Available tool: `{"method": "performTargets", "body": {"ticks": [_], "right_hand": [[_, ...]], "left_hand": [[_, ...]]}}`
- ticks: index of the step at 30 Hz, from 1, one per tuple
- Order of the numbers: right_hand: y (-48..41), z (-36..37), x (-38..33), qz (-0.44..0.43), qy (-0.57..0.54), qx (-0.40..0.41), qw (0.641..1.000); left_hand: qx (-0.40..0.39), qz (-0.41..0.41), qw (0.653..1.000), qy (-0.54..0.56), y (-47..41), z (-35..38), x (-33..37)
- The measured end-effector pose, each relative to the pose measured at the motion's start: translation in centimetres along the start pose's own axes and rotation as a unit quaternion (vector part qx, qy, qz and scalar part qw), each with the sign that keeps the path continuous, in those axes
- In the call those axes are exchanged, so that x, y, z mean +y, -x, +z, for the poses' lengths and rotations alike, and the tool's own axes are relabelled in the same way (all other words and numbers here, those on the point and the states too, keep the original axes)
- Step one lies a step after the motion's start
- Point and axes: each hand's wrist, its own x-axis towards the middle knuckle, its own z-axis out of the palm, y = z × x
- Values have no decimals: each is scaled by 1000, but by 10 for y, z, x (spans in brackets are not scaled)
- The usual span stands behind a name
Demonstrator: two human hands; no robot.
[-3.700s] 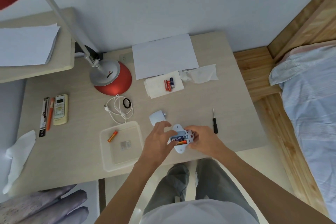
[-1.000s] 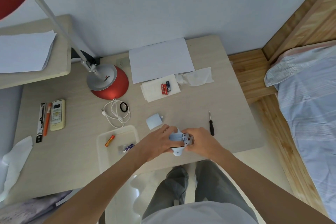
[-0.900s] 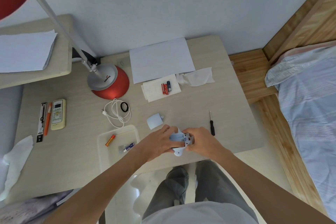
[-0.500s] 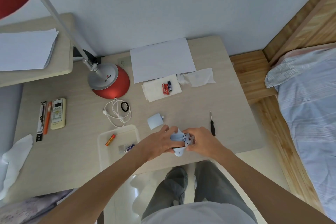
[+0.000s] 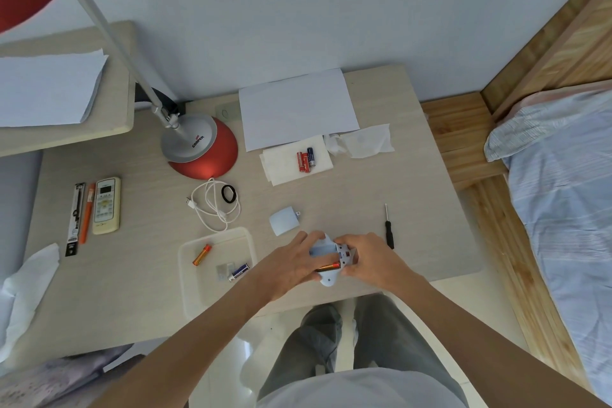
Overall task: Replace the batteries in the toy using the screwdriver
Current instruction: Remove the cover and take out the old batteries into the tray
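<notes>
The pale blue toy (image 5: 326, 253) lies near the desk's front edge with its battery bay open. My left hand (image 5: 291, 265) grips its left side, fingers at an orange battery (image 5: 328, 266) in the bay. My right hand (image 5: 367, 257) grips the toy's right end. The toy's cover (image 5: 282, 220) lies just behind my left hand. A small black screwdriver (image 5: 388, 228) lies to the right of my right hand. A clear tray (image 5: 188, 275) on the left holds an orange battery (image 5: 202, 254) and a blue battery (image 5: 239, 272). Three batteries (image 5: 305, 159) lie on a white tissue further back.
A red desk lamp (image 5: 202, 149) stands at the back left, its arm reaching over the desk. A white cable (image 5: 213, 205), a remote (image 5: 106, 205) and pens lie on the left. White paper (image 5: 298, 108) lies at the back. A bed (image 5: 563, 192) is on the right.
A blue battery now lies in the tray beside the orange one. My left hand's fingers have shifted, so an orange battery shows in the toy's bay. Both hands stay on the toy.
</notes>
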Motion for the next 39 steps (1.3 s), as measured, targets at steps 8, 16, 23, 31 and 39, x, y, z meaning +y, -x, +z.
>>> {"method": "performTargets", "body": {"ticks": [8,16,23,31,39], "right_hand": [[0,5,2,15,1,0,1000],[6,6,1,29,-9,-5,1000],[10,10,5,8,-12,46,999],[15,8,-6,-3,10,63,998],[7,10,-7,-22,52,41,998]], "left_hand": [[100,-134,961,220,8,23,13],[212,-234,855,411,4,54,29],[217,-262,822,457,-2,59,31],[224,-275,809,469,-3,58,30],[228,-278,799,482,-3,63,31]]}}
